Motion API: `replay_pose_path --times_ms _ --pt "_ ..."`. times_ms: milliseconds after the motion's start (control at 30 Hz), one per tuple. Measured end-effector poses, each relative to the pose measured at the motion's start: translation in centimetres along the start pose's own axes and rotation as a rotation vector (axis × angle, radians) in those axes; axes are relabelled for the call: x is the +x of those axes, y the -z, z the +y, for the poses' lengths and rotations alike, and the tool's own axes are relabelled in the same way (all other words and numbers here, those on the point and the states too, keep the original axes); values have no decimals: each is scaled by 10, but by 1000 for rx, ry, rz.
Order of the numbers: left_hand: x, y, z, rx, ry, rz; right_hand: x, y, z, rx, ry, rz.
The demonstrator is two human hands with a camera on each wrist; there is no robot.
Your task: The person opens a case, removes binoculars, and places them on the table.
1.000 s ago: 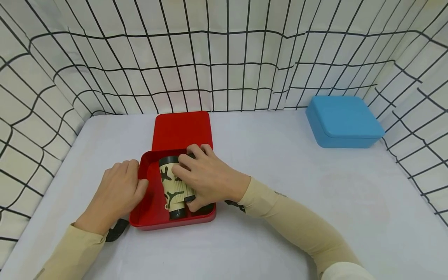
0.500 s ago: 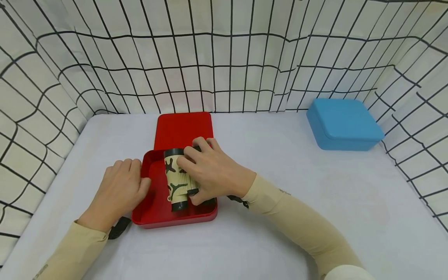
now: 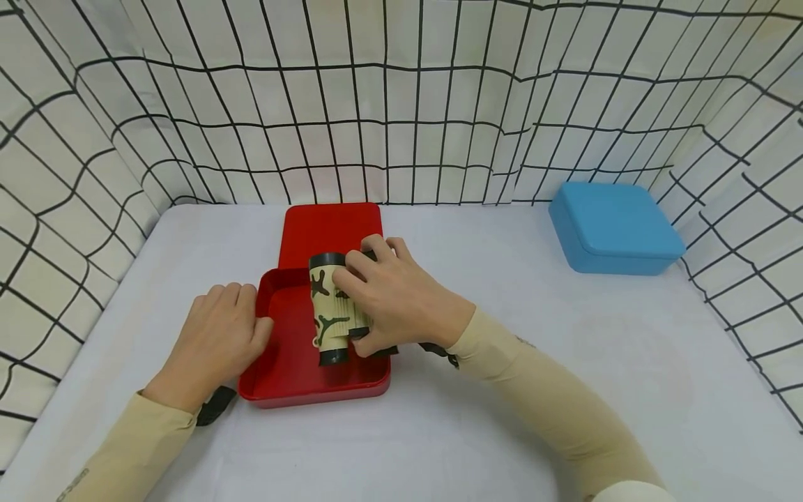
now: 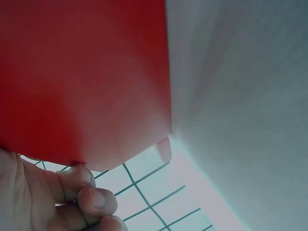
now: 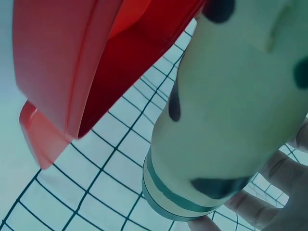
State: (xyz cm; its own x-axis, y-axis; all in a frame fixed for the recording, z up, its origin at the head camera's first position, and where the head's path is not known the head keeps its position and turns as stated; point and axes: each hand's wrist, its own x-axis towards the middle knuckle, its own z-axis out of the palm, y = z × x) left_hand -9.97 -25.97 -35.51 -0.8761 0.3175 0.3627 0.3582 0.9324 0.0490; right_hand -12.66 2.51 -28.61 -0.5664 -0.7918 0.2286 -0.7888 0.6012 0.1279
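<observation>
My right hand (image 3: 408,296) grips a pair of camouflage binoculars (image 3: 329,314) from above and holds them over the right half of an open red box (image 3: 314,399). In the right wrist view one pale barrel of the binoculars (image 5: 231,106) hangs beside the box wall (image 5: 53,57), with fingers (image 5: 250,207) bent behind it. My left hand (image 3: 216,341) holds the box's left wall, the thumb reaching over its rim. Curled fingers (image 4: 98,199) appear at the box's edge in the left wrist view. The right hand hides the binoculars' other barrel.
The red lid (image 3: 332,233) lies folded back behind the box. A closed blue box (image 3: 617,226) stands at the back right of the white table (image 3: 533,279). Black wire grid panels (image 3: 401,125) enclose the back and both sides.
The right hand has lifted the binoculars out of the box's interior, moving them up and slightly right. The left hand has kept its place at the box.
</observation>
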Motion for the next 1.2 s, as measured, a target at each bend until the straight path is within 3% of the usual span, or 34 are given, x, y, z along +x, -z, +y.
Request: replay_pose_path --times_ms 233,567,1200 --pt "0 1 1 13 5 4 -7 3 8 2 -16 32" --pt "1 -2 2 17 -31 87 -18 4 18 3 -43 68" --pt "0 -2 1 6 -22 59 -36 4 32 -6 -65 104"
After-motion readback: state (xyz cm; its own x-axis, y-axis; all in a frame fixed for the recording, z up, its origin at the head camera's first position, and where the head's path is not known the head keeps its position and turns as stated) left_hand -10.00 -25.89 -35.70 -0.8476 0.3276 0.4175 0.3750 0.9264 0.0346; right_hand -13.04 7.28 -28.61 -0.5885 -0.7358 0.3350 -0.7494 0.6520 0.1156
